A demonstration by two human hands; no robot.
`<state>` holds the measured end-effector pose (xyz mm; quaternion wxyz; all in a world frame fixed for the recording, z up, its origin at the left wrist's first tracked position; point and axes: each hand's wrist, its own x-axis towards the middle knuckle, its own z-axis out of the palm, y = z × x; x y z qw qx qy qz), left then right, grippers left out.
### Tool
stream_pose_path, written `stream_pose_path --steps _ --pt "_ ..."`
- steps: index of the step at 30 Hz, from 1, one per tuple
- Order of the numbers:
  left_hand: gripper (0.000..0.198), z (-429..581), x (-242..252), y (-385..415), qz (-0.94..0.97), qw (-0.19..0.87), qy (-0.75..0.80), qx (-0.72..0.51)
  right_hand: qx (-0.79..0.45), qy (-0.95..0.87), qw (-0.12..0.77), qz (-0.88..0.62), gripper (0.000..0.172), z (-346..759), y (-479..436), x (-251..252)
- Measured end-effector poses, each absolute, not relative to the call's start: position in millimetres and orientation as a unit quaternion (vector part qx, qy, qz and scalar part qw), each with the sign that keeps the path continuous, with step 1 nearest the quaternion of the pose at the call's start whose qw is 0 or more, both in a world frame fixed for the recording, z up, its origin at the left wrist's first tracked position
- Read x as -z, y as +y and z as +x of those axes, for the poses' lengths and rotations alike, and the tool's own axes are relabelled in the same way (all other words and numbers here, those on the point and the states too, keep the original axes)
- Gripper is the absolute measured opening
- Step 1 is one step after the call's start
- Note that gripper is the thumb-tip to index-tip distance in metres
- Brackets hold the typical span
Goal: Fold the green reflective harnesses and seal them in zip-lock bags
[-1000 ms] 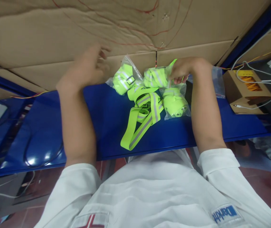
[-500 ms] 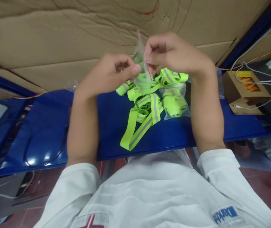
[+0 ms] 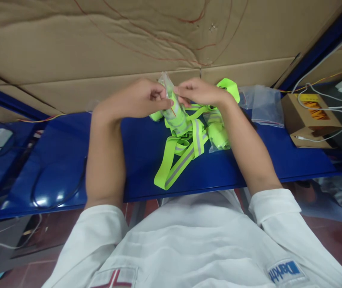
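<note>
Both my hands pinch a small clear zip bag (image 3: 165, 80) with a red seal line, held over the blue table. My left hand (image 3: 151, 96) grips its left side, fingers closed. On the other side my right hand (image 3: 196, 91) has its fingers closed on the bag's edge. Neon yellow-green shows through the plastic; whether it is inside or behind is hard to tell. Under the hands lies a heap of neon reflective strap (image 3: 173, 166) with a grey stripe, one loop reaching toward me. A filled clear bag of the same strap (image 3: 219, 138) is partly behind my right forearm.
Flat clear zip bags (image 3: 267, 107) lie right of my right arm. Beyond them stands an open cardboard box (image 3: 311, 120) with a white cable across it. A cardboard sheet (image 3: 99, 52) walls the back of the blue table (image 3: 141, 168). A black cable lies at left.
Both hands have come down and nearer the strap heap with the bag, and the right hand has moved inward. The flat bags at right now show more fully.
</note>
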<state>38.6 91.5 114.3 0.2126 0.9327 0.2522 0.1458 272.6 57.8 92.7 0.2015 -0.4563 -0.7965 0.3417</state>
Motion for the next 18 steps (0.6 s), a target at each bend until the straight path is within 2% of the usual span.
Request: stream_pose_path --steps 3,7,10,14,18 --pt "0.04 36 -111 100 0.929 0.224 0.265 -0.132 -0.273 -0.745 0.168 -0.585 0.077 275 80 -64" --pt "0.038 31 -110 104 0.928 0.235 0.267 -0.112 -0.257 -0.736 0.175 -0.601 0.085 281 106 -27" --pt "0.038 29 -112 103 0.925 0.245 0.276 -0.093 -0.245 -0.716 0.202 -0.622 0.081 287 118 -4" --pt "0.036 30 -114 101 0.918 0.265 0.285 -0.084 -0.218 -0.716 0.24 -0.618 0.065 291 129 15" --pt "0.032 35 -117 95 0.91 0.274 0.301 -0.076 -0.211 -0.719 0.238 -0.618 0.055 291 136 23"
